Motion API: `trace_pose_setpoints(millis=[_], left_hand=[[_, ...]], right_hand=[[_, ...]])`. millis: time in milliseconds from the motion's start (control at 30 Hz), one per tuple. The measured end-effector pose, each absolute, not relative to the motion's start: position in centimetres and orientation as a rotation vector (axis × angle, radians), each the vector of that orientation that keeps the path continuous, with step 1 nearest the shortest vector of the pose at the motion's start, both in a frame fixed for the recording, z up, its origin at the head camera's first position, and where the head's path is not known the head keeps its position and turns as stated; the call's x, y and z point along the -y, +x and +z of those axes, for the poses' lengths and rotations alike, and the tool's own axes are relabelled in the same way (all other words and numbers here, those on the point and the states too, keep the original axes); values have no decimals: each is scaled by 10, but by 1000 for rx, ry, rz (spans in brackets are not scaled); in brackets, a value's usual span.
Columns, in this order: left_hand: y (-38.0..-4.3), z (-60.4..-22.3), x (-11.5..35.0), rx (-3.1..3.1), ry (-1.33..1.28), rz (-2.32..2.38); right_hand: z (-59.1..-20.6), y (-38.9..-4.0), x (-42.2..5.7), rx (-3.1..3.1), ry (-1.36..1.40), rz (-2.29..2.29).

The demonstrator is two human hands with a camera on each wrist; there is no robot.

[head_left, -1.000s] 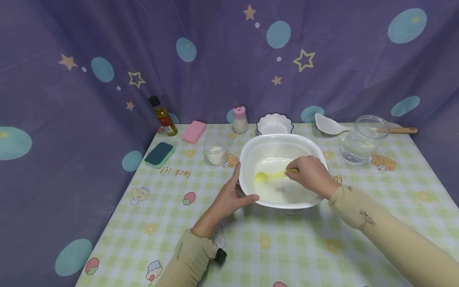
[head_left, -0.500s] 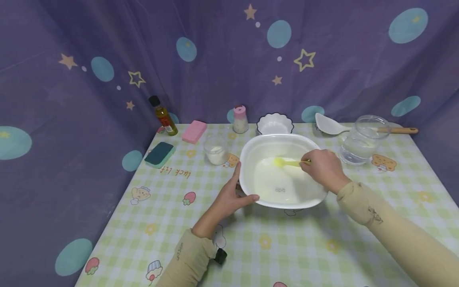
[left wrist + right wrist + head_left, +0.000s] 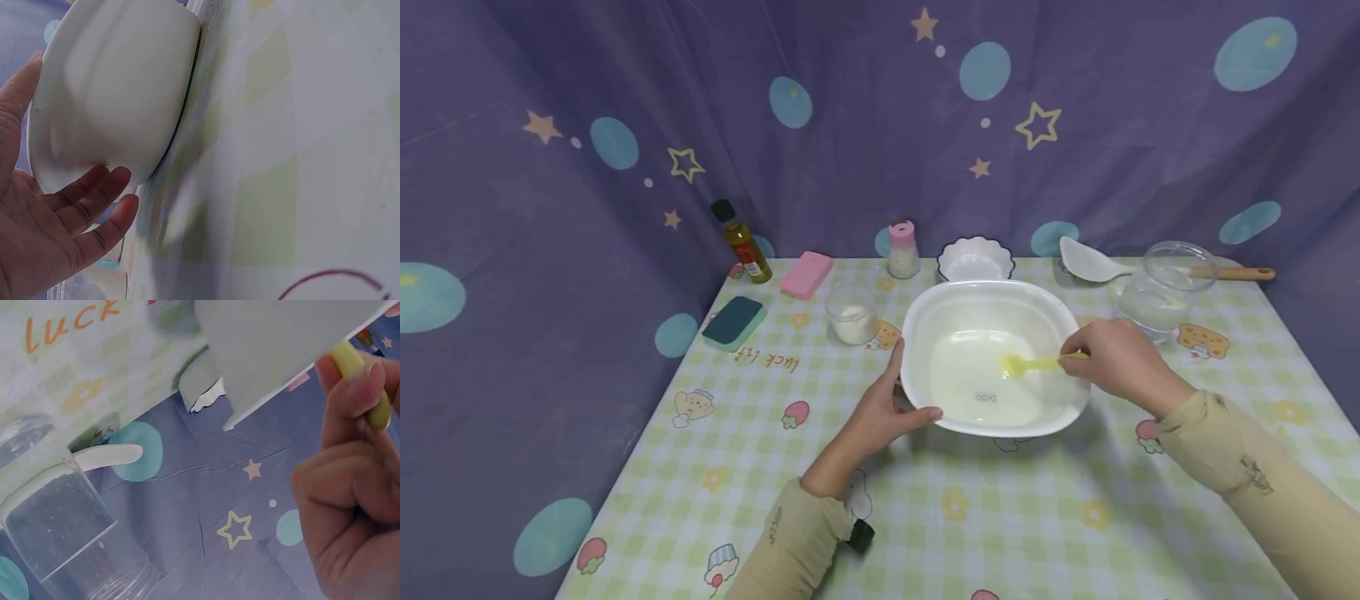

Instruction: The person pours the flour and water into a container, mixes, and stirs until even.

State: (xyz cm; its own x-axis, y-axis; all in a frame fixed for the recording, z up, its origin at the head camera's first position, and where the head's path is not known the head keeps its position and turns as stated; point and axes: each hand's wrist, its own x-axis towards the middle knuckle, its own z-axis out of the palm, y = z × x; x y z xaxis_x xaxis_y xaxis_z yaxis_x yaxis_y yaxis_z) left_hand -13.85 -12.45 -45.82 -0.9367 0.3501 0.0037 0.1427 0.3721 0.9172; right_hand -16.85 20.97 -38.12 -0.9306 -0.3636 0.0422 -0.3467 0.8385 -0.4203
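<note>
A white basin (image 3: 992,308) holds shallow, pale liquid, with faint lettering showing at its bottom. My left hand (image 3: 883,408) holds the basin's near left corner, thumb on the rim. In the left wrist view, its other fingers (image 3: 94,200) touch the outer wall. Over the right side of the basin, my right hand (image 3: 1116,362) pinches the handle of a small yellow spoon (image 3: 1037,364). The spoon's bowl points left and sits at or in the liquid; the exact depth is unclear. The right wrist view shows the handle end (image 3: 378,415) between thumb and curled fingers.
Left of the basin stands a glass cup (image 3: 852,321) of white powder. Behind are a scalloped bowl (image 3: 975,258), a pink-capped shaker (image 3: 902,250), two sponges (image 3: 807,275) and an oil bottle (image 3: 745,250). A water pitcher (image 3: 1165,292) and a white spatula (image 3: 1086,260) lie right.
My right hand has moved rightward with the yellow spoon, from the basin's middle to its right side, passing farther back midway. My left hand and the basin have stayed put.
</note>
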Motion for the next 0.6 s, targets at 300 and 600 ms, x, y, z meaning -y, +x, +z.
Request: trace_pose_setpoints(millis=[300,600], left_hand=[[-137,-456,124,-2440,438,1593],[-138,-457,124,-2450,439,1583]], right_hand=[[-386,-158,-195,-2811,-697,-765],[-402,-161,-165,-2876,-776,-822]])
